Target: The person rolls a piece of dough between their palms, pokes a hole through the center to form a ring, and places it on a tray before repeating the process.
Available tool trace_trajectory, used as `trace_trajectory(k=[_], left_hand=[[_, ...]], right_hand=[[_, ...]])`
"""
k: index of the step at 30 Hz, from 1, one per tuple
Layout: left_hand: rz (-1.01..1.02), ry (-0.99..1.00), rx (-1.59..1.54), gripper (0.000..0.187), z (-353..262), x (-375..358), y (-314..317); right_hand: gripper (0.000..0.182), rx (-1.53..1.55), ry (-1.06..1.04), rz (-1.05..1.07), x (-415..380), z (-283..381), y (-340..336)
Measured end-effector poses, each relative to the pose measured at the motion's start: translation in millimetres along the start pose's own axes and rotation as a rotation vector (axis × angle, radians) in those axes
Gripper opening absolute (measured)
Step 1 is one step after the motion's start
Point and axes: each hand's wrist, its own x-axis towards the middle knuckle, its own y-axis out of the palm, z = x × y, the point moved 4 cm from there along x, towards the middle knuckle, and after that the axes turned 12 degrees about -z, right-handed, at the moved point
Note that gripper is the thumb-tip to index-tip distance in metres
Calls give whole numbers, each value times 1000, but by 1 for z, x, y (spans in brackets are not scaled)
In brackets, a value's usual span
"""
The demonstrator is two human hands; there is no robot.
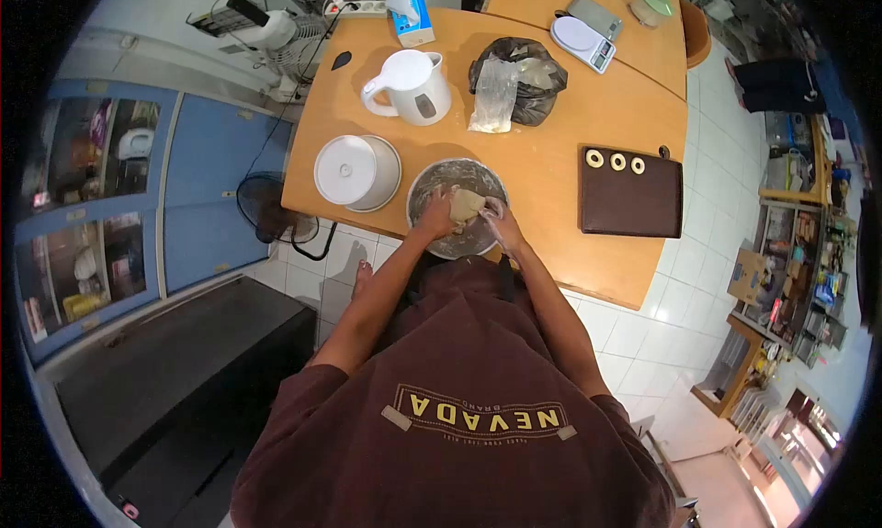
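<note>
Wooden table point(551, 174): dough point(466, 206) between both hands' fingers point(447, 200).

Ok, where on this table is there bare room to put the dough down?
Bare wood lies between the metal bowl and the brown board, and along the table's near edge below the board. The far side is crowded: kettle, lidded pot, black bag.

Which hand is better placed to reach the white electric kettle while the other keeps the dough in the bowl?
Left, probably. The left hand grips the pale dough lump on the side of the round metal bowl nearer the white electric kettle; the right hand would have to cross over.
</note>
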Motion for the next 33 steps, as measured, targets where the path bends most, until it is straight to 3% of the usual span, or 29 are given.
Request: trace_trajectory(k=[3,9,12,15,18,21,27,30,33], left_hand=[[166,37,60,109,6,11,6],[121,380,249,107,34,11,38],[190,174,32,94,-7,-1,-33],[-34,261,19,85,2,-7,-65],[-241,218,13,87,17,-16,-94],[-261,92,-179,88,30,-26,-97],[-36,-327,-671,82,67,-27,-36],[-13,-402,-702,85,72,-18,-31],[-97,-252,-716,86,72,-6,-27]], right_hand=[[58,-202,-111,-157,23,-28,8],[69,-415,-140,-328,23,-17,32],[69,-597,-214,-405,26,-19,38],[67,-659,-314,-425,19,-8,44],[68,-653,-335,-441,18,-4,46],[69,-749,-427,-483,18,-6,49],[62,-640,-361,-497,23,-5,53],[57,-620,-355,-441,25,0,51],[54,-623,-376,-423,24,12,53]])
